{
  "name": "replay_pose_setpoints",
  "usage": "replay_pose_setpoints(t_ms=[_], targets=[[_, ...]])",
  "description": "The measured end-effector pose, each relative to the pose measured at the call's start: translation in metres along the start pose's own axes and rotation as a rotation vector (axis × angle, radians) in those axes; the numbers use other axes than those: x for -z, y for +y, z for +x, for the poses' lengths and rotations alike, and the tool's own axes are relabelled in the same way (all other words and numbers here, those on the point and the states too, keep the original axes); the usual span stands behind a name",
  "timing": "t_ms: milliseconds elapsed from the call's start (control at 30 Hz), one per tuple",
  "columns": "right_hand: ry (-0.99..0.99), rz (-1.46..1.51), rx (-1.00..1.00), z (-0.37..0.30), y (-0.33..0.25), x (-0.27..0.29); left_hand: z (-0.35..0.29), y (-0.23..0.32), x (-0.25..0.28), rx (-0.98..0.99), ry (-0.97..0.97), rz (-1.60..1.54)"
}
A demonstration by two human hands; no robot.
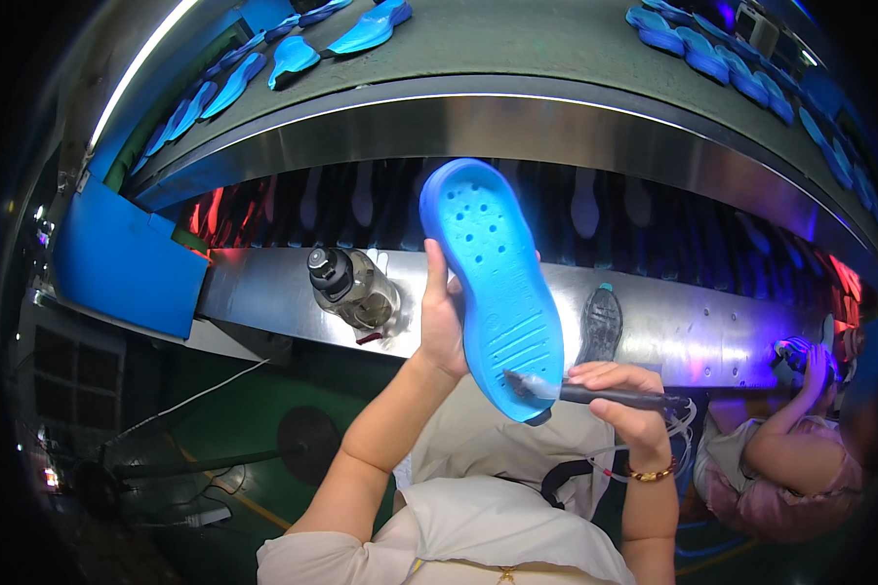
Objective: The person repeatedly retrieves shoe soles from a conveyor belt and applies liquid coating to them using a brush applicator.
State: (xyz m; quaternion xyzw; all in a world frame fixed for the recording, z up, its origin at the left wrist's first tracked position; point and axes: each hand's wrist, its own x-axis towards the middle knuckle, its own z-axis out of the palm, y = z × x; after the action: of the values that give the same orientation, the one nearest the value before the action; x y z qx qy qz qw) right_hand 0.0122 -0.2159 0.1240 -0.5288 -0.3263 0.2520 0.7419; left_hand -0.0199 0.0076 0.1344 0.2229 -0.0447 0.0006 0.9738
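A blue shoe sole (502,292) with a cluster of small holes at its upper end and slanted grooves lower down is held upright, tilted slightly. My left hand (443,317) grips it along its left edge, some fingers hidden behind it. In my right hand (629,395) is a brush (610,394) with a dark handle and thin clear tubes at its rear end. The brush's bristles (529,386) touch the sole's lower end, or hover just over it. A beaded bracelet circles my right wrist.
A dark sole (603,322) lies on the metal ledge (654,310), right of the blue one. A clear bottle with a black cap (353,290) stands at left. Beyond, a green belt (517,44) carries blue soles (371,27). Another person (790,448) sits at far right.
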Motion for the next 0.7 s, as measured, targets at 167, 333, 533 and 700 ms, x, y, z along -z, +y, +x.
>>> replay_pose_setpoints(t_ms=[167, 333, 533, 700], targets=[[0.239, 0.247, -0.049, -0.006, 0.011, -0.032, -0.028, -0.043, -0.004, -0.1, 0.208, -0.104], [0.068, -0.039, 0.013, -0.003, -0.012, -0.024, -0.021, -0.03, 0.013, -0.032, 0.077, -0.162], [-0.082, -0.269, 0.074, 0.011, -0.021, -0.025, -0.011, -0.02, 0.003, -0.099, 0.152, 0.043], [0.291, 0.027, -0.034, 0.012, -0.004, -0.012, -0.018, -0.019, -0.011, 0.045, 0.08, -0.269]])
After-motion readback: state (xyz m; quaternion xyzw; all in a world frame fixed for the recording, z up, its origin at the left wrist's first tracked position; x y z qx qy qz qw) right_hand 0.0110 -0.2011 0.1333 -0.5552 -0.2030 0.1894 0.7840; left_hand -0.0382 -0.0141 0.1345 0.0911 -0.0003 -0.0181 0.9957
